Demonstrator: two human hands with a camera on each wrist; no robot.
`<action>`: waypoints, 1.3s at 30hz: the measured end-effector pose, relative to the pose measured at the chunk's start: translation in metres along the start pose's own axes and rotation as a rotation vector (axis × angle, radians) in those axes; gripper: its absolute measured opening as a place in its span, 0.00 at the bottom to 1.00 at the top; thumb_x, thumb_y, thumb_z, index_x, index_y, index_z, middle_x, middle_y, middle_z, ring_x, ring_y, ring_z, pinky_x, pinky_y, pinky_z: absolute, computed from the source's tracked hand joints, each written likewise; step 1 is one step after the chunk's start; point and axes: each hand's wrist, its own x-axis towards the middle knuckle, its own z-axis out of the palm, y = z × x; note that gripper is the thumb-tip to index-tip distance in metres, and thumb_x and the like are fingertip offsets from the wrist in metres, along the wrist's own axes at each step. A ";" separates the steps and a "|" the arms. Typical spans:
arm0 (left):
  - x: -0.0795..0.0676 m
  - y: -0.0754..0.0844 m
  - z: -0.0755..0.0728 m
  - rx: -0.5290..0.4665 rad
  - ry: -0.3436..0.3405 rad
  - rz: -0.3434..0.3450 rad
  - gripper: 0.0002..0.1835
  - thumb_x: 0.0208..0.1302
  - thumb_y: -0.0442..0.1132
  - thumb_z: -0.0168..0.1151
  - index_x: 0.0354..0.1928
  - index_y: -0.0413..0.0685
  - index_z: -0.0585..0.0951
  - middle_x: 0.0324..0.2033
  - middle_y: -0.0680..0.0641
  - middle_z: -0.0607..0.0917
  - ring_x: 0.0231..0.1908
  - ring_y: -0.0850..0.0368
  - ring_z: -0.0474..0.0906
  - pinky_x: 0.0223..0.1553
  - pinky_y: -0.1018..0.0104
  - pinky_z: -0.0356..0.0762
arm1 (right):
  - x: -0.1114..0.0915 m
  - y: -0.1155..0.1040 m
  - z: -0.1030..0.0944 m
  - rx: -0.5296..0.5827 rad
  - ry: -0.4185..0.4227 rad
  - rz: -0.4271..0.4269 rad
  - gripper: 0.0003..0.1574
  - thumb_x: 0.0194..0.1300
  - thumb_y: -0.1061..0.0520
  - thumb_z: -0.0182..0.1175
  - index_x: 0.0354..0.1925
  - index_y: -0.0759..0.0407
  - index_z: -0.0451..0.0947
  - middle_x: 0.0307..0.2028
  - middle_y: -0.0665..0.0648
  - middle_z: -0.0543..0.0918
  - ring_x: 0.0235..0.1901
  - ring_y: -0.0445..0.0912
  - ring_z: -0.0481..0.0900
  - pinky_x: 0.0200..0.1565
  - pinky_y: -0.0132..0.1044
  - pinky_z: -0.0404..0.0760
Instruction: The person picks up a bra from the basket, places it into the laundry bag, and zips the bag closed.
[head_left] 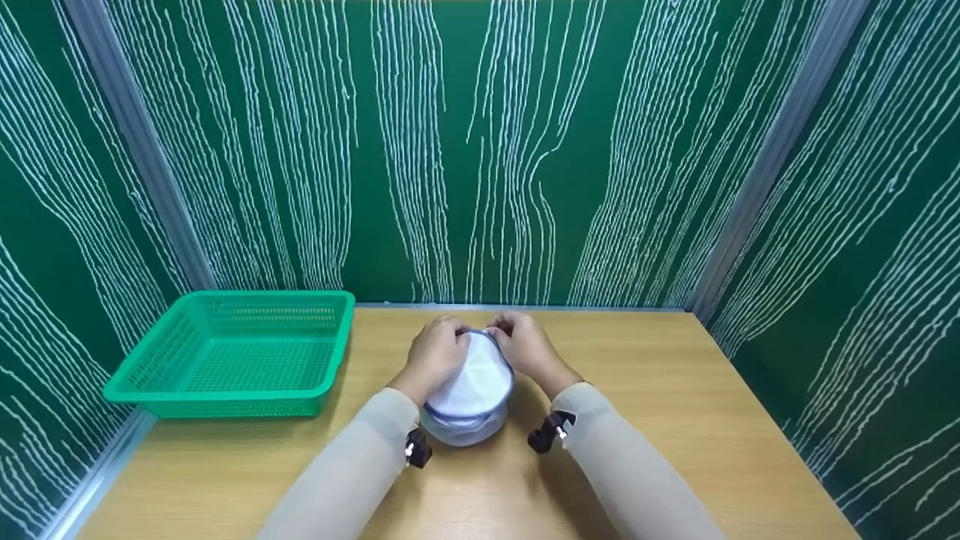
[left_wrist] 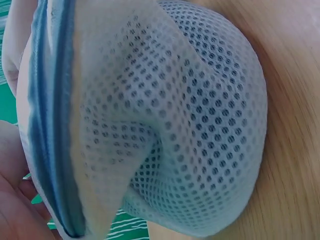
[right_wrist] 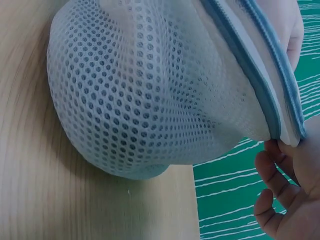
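Observation:
A white mesh laundry bag (head_left: 471, 382) with a blue-grey zip edge stands on the table between my hands, its flat lid tilted up. My left hand (head_left: 436, 354) pinches the lid's upper left rim, thumb on top. On the upper right rim, by the zip's end, my right hand (head_left: 528, 349) pinches the edge between thumb and finger. In the right wrist view the other fingers (right_wrist: 272, 175) hang loosely curled below the rim. The honeycomb mesh body (left_wrist: 215, 110) bulges out and rests on the wood, with a fold in its side.
A green plastic basket (head_left: 324, 391) sits at the table's back left. Green panels (head_left: 465, 150) with white wavy lines wall in the back and both sides of the wooden table (head_left: 637, 390). A small dark camera is strapped to each wrist.

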 end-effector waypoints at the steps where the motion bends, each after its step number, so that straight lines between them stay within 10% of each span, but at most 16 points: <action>1: 0.000 0.001 0.000 0.003 0.001 0.008 0.15 0.87 0.42 0.60 0.63 0.47 0.90 0.63 0.44 0.89 0.67 0.42 0.85 0.74 0.44 0.82 | 0.000 -0.001 0.000 0.000 -0.001 0.000 0.06 0.81 0.66 0.65 0.47 0.61 0.89 0.45 0.61 0.92 0.48 0.53 0.90 0.57 0.50 0.93; 12: 0.003 -0.003 0.004 0.040 -0.012 0.016 0.08 0.87 0.43 0.64 0.50 0.50 0.90 0.52 0.46 0.89 0.54 0.47 0.85 0.60 0.46 0.84 | -0.002 -0.001 0.003 -0.022 -0.042 -0.026 0.05 0.81 0.66 0.66 0.46 0.61 0.89 0.44 0.59 0.93 0.47 0.51 0.90 0.55 0.47 0.93; 39: -0.005 -0.031 -0.016 -0.004 -0.005 -0.229 0.17 0.90 0.46 0.51 0.51 0.48 0.87 0.54 0.44 0.90 0.55 0.47 0.85 0.61 0.46 0.85 | -0.003 0.011 -0.014 0.044 -0.028 0.076 0.06 0.82 0.64 0.66 0.45 0.61 0.90 0.43 0.59 0.92 0.44 0.49 0.86 0.52 0.43 0.91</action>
